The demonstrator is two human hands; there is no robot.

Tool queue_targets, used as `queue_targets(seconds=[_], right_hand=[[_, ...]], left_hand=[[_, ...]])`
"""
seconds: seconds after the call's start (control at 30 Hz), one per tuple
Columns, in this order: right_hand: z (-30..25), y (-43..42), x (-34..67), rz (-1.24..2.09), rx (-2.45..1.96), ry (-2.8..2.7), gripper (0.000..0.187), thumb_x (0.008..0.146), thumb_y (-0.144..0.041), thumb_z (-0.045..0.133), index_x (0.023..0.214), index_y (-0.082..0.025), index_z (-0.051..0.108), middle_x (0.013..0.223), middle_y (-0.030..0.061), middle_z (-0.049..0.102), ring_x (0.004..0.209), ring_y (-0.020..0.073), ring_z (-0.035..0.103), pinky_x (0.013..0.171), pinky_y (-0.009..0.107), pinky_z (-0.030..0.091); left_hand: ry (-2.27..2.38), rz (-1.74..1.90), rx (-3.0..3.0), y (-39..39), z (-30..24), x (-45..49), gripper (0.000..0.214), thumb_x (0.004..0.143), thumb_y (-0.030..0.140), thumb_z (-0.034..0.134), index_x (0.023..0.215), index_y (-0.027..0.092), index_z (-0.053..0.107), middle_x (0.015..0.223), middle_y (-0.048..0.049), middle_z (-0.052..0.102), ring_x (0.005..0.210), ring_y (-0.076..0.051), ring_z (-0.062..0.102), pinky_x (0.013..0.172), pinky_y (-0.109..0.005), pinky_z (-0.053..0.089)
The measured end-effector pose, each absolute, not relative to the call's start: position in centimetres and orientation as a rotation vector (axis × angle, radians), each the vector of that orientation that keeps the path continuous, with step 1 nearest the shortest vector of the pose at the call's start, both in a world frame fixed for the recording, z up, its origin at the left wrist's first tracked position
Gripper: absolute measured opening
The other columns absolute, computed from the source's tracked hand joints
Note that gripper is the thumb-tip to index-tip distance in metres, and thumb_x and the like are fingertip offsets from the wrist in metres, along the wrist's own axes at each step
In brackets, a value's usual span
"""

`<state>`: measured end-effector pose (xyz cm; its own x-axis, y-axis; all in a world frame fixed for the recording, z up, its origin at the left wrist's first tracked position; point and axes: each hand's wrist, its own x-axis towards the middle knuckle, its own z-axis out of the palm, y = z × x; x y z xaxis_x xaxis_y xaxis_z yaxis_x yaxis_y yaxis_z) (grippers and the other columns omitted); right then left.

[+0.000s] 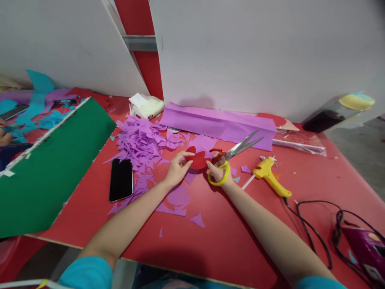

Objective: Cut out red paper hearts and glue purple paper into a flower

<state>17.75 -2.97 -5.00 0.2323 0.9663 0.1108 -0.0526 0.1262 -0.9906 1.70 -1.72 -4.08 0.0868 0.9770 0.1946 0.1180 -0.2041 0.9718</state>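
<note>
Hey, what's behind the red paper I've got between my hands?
Just beyond the red paper, purple scraps lie on the red table, with a long purple sheet farther back. Whatever sits directly behind the red paper is covered and can't be seen.

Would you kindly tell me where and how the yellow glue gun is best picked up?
I would take the glue gun by its slim handle, coming from the person's right: it stretches toward the near right, away from the white stick jutting out leftward.
</note>
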Motion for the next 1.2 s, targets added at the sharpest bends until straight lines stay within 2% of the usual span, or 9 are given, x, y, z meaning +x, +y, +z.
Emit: queue_targets(seconds=[0.07, 0.2, 0.3, 0.43, 0.57, 0.67, 0.83, 1.0, 1.2], right_hand=[[-4.9, -3.0, 17.7, 1.003, -1.173, -1.042, 0.028, 0.062, -0.027, 0.062, 0.077, -0.023, 0.039, 0.06, -0.008, 0.042, 0.047, 0.0089, 0.041, 0.048, 0.024, 0.038], [-4.7, -3.1, 17.6, 1.014, -1.171, -1.026, 0.028, 0.061, -0.027, 0.063, 0.075, -0.023, 0.039, 0.063, -0.0063, 0.045, 0.052, 0.0104, 0.046, 0.051, 0.026, 0.042], [-4.7, -2.9, 17.7, 1.011, -1.152, -1.012, 0.029, 0.059, -0.027, 0.064, 0.073, -0.023, 0.04, 0.069, -0.0038, 0.049, 0.062, 0.0122, 0.051, 0.059, 0.027, 0.045], [-4.8, -2.7, 18.1, 1.031, -1.112, -1.0, 0.034, 0.054, -0.028, 0.068, 0.073, -0.022, 0.04, 0.08, -0.0011, 0.054, 0.076, 0.0145, 0.055, 0.07, 0.03, 0.047], [-4.8, -2.8, 18.1, 1.124, -1.095, -1.025, 0.033, 0.058, -0.026, 0.068, 0.077, -0.022, 0.042, 0.069, -0.0042, 0.053, 0.06, 0.0126, 0.056, 0.059, 0.029, 0.048], [-4.9, -2.9, 17.9, 1.136, -1.1, -1.024, 0.032, 0.059, -0.026, 0.068, 0.077, -0.023, 0.042, 0.068, -0.0052, 0.054, 0.058, 0.0117, 0.055, 0.055, 0.026, 0.047], [-5.2, -3.1, 17.7, 1.101, -1.152, -0.987, 0.028, 0.063, -0.03, 0.065, 0.074, -0.023, 0.039, 0.064, -0.0063, 0.052, 0.053, 0.0108, 0.052, 0.05, 0.025, 0.045], [-4.5, -3.4, 17.5, 1.08, -1.205, -0.961, 0.03, 0.062, -0.03, 0.064, 0.073, -0.024, 0.037, 0.056, -0.0095, 0.044, 0.043, 0.0082, 0.043, 0.04, 0.022, 0.038], [-3.7, -3.5, 17.4, 1.071, -1.237, -0.965, 0.03, 0.059, -0.03, 0.064, 0.071, -0.024, 0.036, 0.053, -0.0101, 0.042, 0.042, 0.0075, 0.04, 0.039, 0.021, 0.036]], left_hand=[[1.21, 1.218, 1.578, -1.7, -4.0, 1.6, 0.017, 0.071, 0.017, 0.061, 0.087, 0.019, 0.067, 0.102, -0.0079, 0.061, 0.079, -0.014, 0.061, 0.064, -0.024, 0.049], [1.252, 1.272, 1.762, -2.0, -3.8, 1.5, 0.024, 0.075, 0.018, 0.059, 0.098, 0.023, 0.066, 0.101, -0.0081, 0.064, 0.098, -0.02, 0.058, 0.081, -0.032, 0.048], [1.243, 1.289, 1.824, -2.2, -3.7, 1.5, 0.025, 0.076, 0.017, 0.058, 0.099, 0.024, 0.066, 0.1, -0.0072, 0.066, 0.102, -0.02, 0.057, 0.087, -0.035, 0.047], [1.232, 1.245, 1.818, -2.4, -3.5, 1.7, 0.025, 0.075, 0.016, 0.058, 0.097, 0.023, 0.067, 0.101, -0.0079, 0.065, 0.095, -0.019, 0.059, 0.078, -0.03, 0.05], [1.202, 1.241, 1.785, -2.6, -3.2, 1.9, 0.025, 0.072, 0.015, 0.06, 0.094, 0.023, 0.068, 0.098, -0.0075, 0.065, 0.087, -0.017, 0.061, 0.073, -0.027, 0.051], [1.183, 1.264, 1.76, -2.6, -3.2, 1.9, 0.024, 0.072, 0.015, 0.06, 0.093, 0.023, 0.069, 0.096, -0.0066, 0.065, 0.08, -0.014, 0.061, 0.072, -0.025, 0.05], [1.216, 1.284, 1.71, -2.5, -3.6, 1.8, 0.025, 0.074, 0.02, 0.06, 0.098, 0.022, 0.067, 0.096, -0.0054, 0.063, 0.047, -0.004, 0.045, 0.049, -0.018, 0.044], [1.18, 1.287, 1.643, -2.5, -3.8, 1.8, 0.026, 0.073, 0.021, 0.061, 0.099, 0.022, 0.066, 0.099, -0.0062, 0.062, 0.05, -0.004, 0.047, 0.048, -0.017, 0.043], [1.156, 1.274, 1.536, -2.3, -3.8, 1.8, 0.027, 0.071, 0.024, 0.064, 0.098, 0.022, 0.066, 0.105, -0.007, 0.061, 0.059, -0.007, 0.053, 0.054, -0.018, 0.045]])
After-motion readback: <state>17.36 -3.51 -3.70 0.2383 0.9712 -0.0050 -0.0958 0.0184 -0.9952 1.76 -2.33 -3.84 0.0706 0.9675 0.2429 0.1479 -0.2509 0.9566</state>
